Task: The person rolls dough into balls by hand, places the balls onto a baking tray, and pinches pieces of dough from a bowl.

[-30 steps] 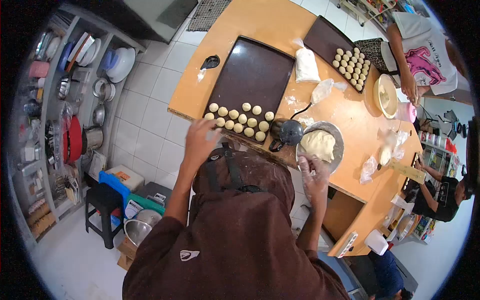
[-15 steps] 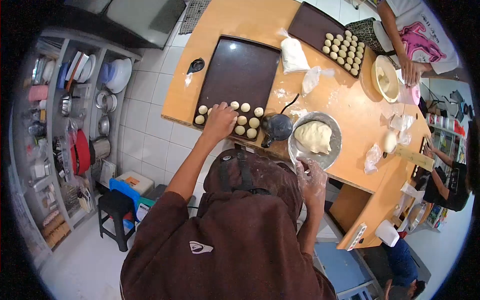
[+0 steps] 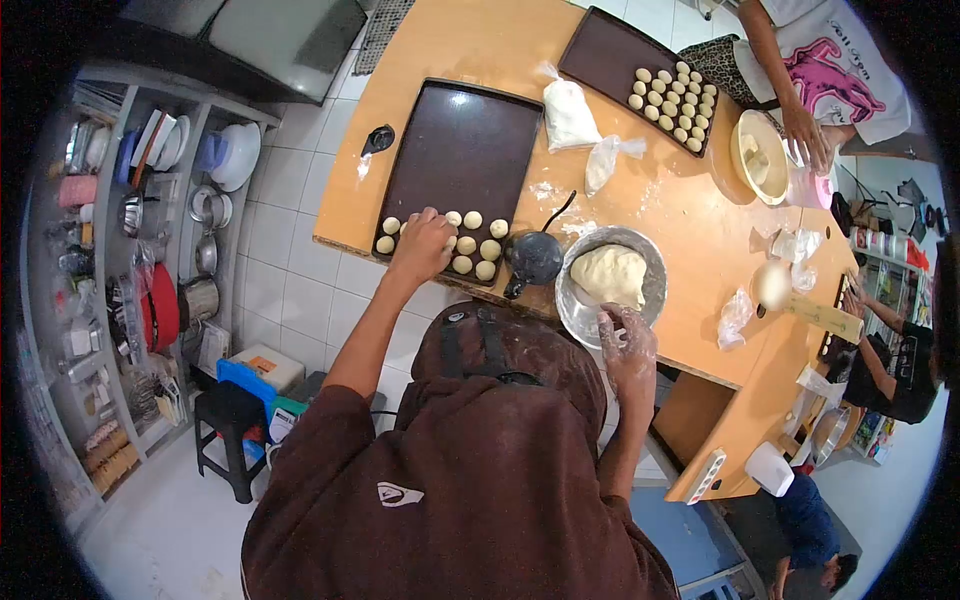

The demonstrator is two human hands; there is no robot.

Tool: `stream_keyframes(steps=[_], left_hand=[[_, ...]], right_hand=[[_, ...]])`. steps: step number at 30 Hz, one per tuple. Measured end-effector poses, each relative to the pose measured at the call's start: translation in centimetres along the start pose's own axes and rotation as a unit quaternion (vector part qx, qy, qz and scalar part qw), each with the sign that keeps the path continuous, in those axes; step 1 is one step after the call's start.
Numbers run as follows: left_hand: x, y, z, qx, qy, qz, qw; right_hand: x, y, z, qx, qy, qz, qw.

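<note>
My left hand (image 3: pixel 424 246) reaches down to the near end of a dark baking tray (image 3: pixel 460 150), its fingers curled among small round dough balls (image 3: pixel 464 245). Whatever lies under those fingertips is hidden. Beside the tray's near right corner sits a dark, rounded object (image 3: pixel 535 258) with a thin stem. To its right a metal bowl (image 3: pixel 655 268) holds a large lump of pale dough (image 3: pixel 608 275). At the bowl's near rim is my right hand (image 3: pixel 629 348), dusted with flour, its fingers loosely bent and apart; nothing shows in them.
A second tray (image 3: pixel 610 45) with several dough balls stands at the back. Near it are a bag of white powder (image 3: pixel 570 115), a smaller bag (image 3: pixel 605 162) and a cream bowl (image 3: pixel 748 160) by a co-worker's hands (image 3: pixel 808 140). Shelves (image 3: pixel 165 250) and a black stool (image 3: pixel 228 430) are at left.
The view has shifted, so the table and trays appear farther left. My right hand has bent its fingers more over the bowl's near rim. My left hand stays at the dough balls.
</note>
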State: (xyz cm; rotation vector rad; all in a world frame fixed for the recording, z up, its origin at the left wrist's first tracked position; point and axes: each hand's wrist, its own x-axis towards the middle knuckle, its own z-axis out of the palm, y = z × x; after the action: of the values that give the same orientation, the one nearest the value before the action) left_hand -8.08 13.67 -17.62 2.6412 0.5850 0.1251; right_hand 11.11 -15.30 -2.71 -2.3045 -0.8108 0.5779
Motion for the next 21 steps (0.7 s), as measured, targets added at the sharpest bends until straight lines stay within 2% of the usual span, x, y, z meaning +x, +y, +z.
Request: stream_keyframes(steps=[9,15,18,21], left_hand=[[-0.3,0.5,-0.7,-0.03,-0.002,-0.034,0.999],[-1.8,0.6,-5.0,-0.055,0.035,-0.069,0.996],[-3.4,1.4,-7.7,-0.029,0.068,-0.143,0.987],[-4.5,3.3,-10.3,-0.033,0.05,-0.228,0.972]], right_hand=[[-0.4,1.1,0.1,-0.017,-0.018,-0.003,1.0],[-0.4,2.4,-0.3,-0.039,-0.005,0.001,0.999],[-0.2,4.4,-0.5,-0.029,-0.013,0.037,0.999],[0.1,6.6,-0.1,-0.089,-0.001,0.056,0.994]])
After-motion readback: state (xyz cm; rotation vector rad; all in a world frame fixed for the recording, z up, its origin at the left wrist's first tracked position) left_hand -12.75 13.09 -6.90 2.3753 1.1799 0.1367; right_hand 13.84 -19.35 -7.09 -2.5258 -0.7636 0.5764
